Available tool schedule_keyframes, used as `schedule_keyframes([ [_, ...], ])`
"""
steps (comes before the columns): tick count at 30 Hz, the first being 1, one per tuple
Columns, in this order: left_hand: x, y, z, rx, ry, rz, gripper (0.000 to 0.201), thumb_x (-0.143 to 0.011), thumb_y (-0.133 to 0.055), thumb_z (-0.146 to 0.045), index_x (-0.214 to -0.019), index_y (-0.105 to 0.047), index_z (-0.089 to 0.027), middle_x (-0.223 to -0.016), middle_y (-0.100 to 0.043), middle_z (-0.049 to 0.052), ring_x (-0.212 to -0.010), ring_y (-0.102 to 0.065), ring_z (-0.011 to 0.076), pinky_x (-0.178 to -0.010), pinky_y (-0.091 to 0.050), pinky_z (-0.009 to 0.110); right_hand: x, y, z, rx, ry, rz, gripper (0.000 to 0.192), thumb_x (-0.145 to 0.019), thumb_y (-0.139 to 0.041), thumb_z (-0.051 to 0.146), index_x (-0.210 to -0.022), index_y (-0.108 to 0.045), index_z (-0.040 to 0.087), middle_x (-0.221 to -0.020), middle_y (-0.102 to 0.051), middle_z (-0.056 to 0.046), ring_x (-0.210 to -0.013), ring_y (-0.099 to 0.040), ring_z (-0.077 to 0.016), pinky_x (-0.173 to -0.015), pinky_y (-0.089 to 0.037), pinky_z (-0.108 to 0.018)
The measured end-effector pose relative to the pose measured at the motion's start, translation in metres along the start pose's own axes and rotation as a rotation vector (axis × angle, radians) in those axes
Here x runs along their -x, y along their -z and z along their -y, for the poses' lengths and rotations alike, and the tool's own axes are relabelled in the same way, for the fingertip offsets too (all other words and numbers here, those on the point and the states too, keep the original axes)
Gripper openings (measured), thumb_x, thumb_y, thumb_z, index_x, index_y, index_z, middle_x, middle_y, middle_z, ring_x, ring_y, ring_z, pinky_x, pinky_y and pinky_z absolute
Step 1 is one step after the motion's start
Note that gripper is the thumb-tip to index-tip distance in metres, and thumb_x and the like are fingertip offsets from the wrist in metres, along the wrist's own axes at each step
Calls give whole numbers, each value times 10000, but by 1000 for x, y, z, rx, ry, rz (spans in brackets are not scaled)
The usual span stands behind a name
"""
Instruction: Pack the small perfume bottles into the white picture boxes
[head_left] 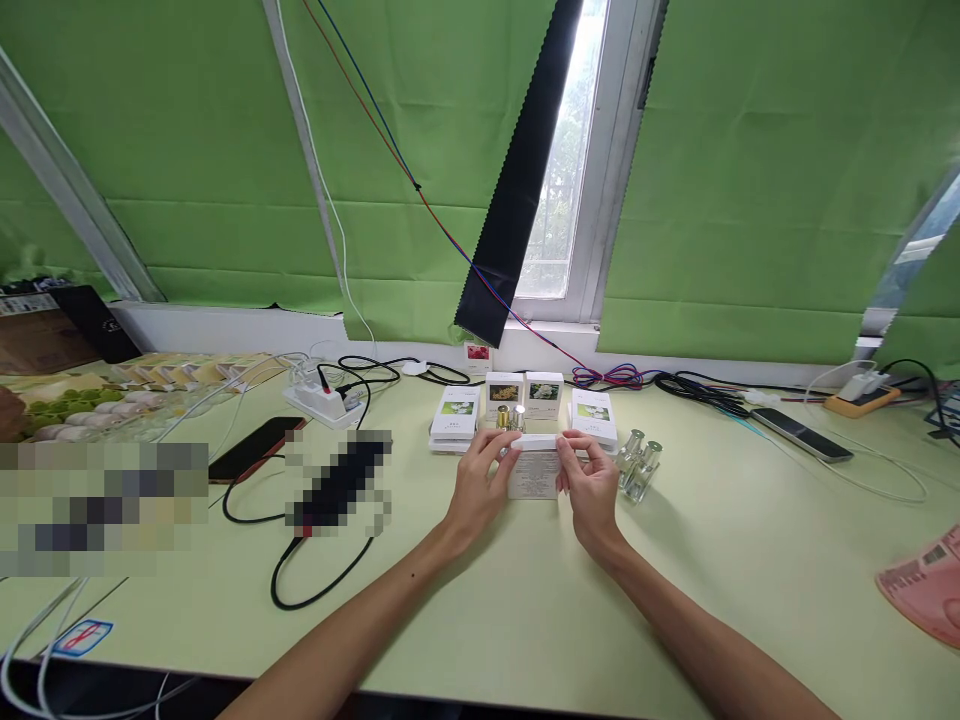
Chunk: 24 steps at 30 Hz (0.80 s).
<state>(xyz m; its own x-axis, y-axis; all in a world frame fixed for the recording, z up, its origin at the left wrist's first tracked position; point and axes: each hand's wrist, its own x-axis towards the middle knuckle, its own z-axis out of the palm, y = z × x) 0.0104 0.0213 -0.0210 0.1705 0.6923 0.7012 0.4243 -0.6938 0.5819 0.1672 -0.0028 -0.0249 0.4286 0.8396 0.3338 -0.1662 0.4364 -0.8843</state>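
Both hands grip a small white carton [534,475] with fine printed text on the side facing me. My left hand [484,478] pinches its upper left edge, and my right hand [589,485] pinches the upper right. Behind the carton stand glass bottles with gold caps [504,416], partly hidden. More glass bottles [639,465] are just right of my right hand. White flower-picture packs lie to the left [454,420] and right [593,418]. Two upright cartons, one with a yellow flower picture [504,392] and one with a white flower picture [544,395], stand behind.
A power strip [324,402] and tangled black cables [375,372] run along the back. To the left are a phone [259,448] and egg trays [90,408]. A dark phone-like device [801,434] and a pink packet [926,585] lie on the right.
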Motion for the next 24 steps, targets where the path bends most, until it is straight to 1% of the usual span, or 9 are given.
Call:
schedule_keyframes([
  [10, 0, -1, 0, 14, 14, 0, 234, -1032, -519, -341, -1148, -698, -247, -1120, -673, 57, -1032, -664, 193, -843, -581, 322, 1, -1, 0, -26, -32, -2, 397, -802, -775, 519, -747, -600, 168, -1130, -656, -79, -459, -478, -32, -408, -411, -236],
  [19, 1, -1, 0, 26, 31, -6, 250, -1032, -513, -357, -1161, -701, -254, -1111, -672, 57, -1008, -665, 191, -842, -579, 322, 3, 4, -2, -49, 42, 28, 217, -832, -717, 353, -763, -614, 175, -1117, -641, -53, -442, -448, -19, -443, -453, -253],
  [24, 1, -2, 1, 30, 26, -10, 238, -1028, -523, -336, -1156, -704, -248, -1106, -671, 52, -1010, -664, 187, -846, -576, 316, 2, 4, -4, -32, 46, 32, 216, -844, -709, 356, -778, -607, 177, -1128, -635, -51, -456, -457, -21, -441, -452, -249],
])
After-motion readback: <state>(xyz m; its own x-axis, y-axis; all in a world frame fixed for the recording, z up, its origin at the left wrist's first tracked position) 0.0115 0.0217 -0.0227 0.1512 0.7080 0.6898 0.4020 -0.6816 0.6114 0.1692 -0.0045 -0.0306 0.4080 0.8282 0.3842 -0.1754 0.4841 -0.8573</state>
